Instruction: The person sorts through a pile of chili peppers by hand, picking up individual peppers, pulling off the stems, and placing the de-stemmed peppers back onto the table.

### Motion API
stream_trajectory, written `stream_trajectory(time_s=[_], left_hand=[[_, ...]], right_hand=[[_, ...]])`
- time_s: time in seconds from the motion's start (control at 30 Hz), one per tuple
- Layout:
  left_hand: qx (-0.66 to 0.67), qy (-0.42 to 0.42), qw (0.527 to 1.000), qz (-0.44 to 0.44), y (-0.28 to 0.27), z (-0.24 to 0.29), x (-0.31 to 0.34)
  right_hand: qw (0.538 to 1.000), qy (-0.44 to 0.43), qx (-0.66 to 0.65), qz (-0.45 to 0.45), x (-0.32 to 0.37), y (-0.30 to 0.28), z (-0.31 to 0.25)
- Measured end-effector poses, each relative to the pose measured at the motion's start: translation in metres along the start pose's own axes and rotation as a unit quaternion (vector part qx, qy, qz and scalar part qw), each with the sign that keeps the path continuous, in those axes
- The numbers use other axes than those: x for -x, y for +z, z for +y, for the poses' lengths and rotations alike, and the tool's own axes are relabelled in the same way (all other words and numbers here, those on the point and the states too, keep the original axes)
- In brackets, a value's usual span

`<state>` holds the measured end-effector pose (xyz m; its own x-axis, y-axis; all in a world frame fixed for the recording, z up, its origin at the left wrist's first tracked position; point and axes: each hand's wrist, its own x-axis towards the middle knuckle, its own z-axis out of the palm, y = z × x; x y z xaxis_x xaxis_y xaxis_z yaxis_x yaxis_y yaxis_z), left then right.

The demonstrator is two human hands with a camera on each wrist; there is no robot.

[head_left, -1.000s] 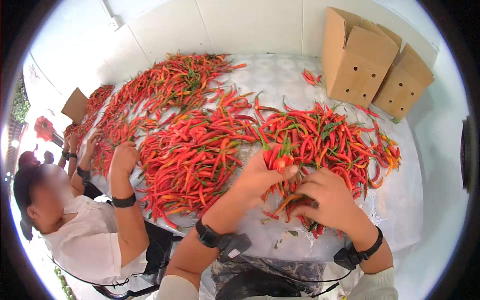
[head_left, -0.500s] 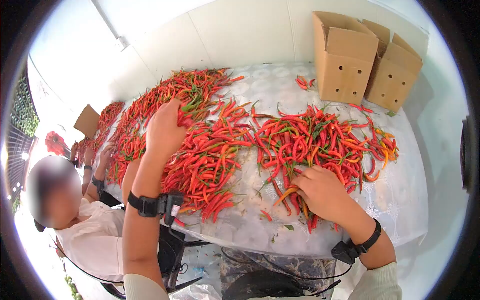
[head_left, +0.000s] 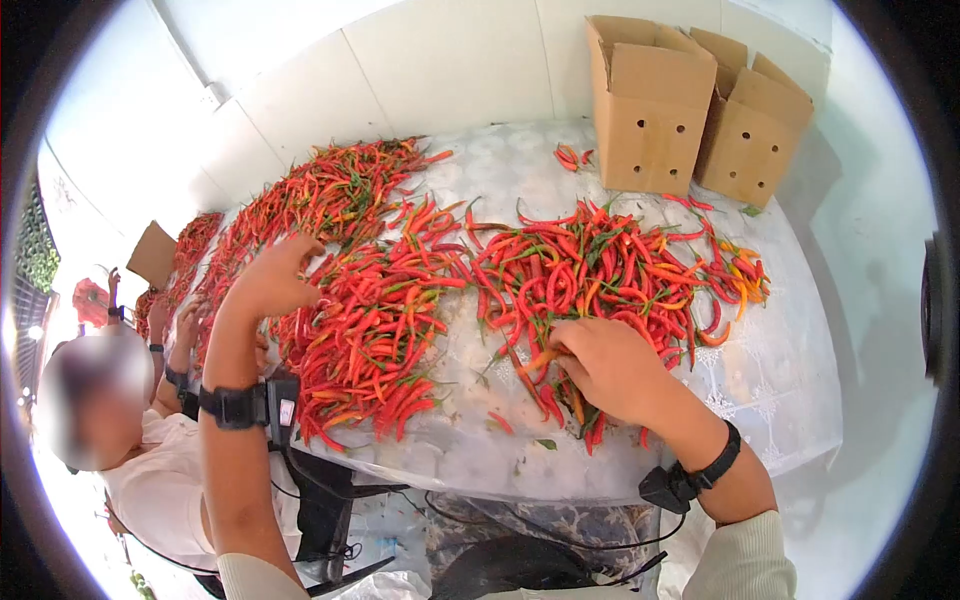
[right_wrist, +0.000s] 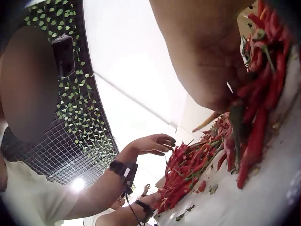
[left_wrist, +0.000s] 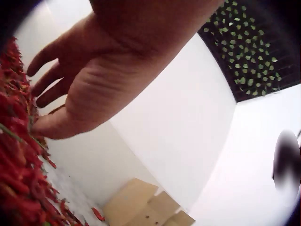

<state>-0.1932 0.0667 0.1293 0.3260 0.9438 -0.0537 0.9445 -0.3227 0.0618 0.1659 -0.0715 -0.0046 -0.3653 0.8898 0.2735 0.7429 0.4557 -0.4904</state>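
Pinching a chili (head_left: 539, 362) endwise so its length showed, my right hand (head_left: 617, 372) was near the table's front edge (head_left: 480, 488), left hand (head_left: 272, 285) open.

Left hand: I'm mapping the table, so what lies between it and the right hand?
The head view shows a heap of peppers, a strip of tablecloth, then a second heap.

Mostly red chillies (head_left: 370, 335) lie heaped on the table (head_left: 775, 345).
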Motion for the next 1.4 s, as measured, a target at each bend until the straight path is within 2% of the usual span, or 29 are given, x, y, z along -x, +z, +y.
stream_trajectory(time_s=[0.03,0.13,0.17,0.23,0.3,0.33,0.4,0.5,0.6,0.7,0.77,0.8,0.87,0.97,1.1,1.17,1.27,1.4], left_hand=[[-0.032,0.07,0.988,0.131,0.007,0.009,0.009],[0.141,0.115,0.961,0.209,0.015,0.065,0.022],[0.248,0.116,0.949,0.158,0.027,0.08,0.022],[0.447,0.118,0.885,0.058,0.045,0.11,0.023],[0.501,0.147,0.853,0.009,0.073,0.131,0.016],[0.567,0.145,0.811,-0.021,0.094,0.139,0.008],[0.648,0.125,0.75,-0.039,0.119,0.16,0.001],[0.699,0.154,0.698,-0.041,0.135,0.181,-0.004],[0.744,0.138,0.652,-0.058,0.145,0.187,-0.006],[0.732,0.128,0.667,-0.052,0.146,0.185,0.001],[0.762,0.112,0.636,-0.048,0.148,0.183,0.002],[0.776,0.104,0.62,-0.046,0.149,0.182,0.003],[0.768,0.1,0.632,-0.02,0.15,0.183,0.004],[0.749,0.089,0.657,0.006,0.147,0.187,0.006],[0.686,0.119,0.712,0.087,0.153,0.192,0.007],[0.675,0.12,0.722,0.093,0.153,0.192,0.007],[0.674,0.119,0.724,0.084,0.153,0.192,0.007],[0.65,0.121,0.74,0.122,0.156,0.193,0.008]], right_hand=[[0.999,0.006,-0.03,0.023,-0.001,-0.001,-0.001],[0.988,0.05,-0.131,0.067,-0.001,-0.006,-0.007],[0.98,0.075,-0.172,0.071,-0.002,-0.007,-0.007],[0.948,0.13,-0.279,0.076,-0.005,-0.012,-0.01],[0.921,0.118,-0.35,0.121,-0.008,-0.003,0.002],[0.905,0.111,-0.385,0.145,-0.008,0.0,0.007],[0.896,0.128,-0.399,0.143,-0.008,-0.007,0.004],[0.882,0.149,-0.427,0.13,-0.01,-0.008,0.005],[0.88,0.157,-0.432,0.117,-0.011,-0.005,0.006],[0.87,0.174,-0.45,0.101,-0.011,-0.006,-0.001],[0.85,0.165,-0.491,0.099,-0.012,-0.008,-0.008],[0.854,0.161,-0.485,0.098,-0.011,-0.007,-0.01],[0.862,0.15,-0.474,0.097,-0.009,-0.006,-0.012],[0.918,0.144,-0.355,0.099,-0.008,-0.009,-0.011],[0.919,0.157,-0.34,0.123,-0.006,-0.004,-0.002],[0.923,0.141,-0.331,0.138,-0.007,-0.002,-0.003],[0.951,0.136,-0.241,0.139,-0.008,-0.008,-0.012],[0.951,0.089,-0.166,0.245,-0.009,-0.016,-0.002]])
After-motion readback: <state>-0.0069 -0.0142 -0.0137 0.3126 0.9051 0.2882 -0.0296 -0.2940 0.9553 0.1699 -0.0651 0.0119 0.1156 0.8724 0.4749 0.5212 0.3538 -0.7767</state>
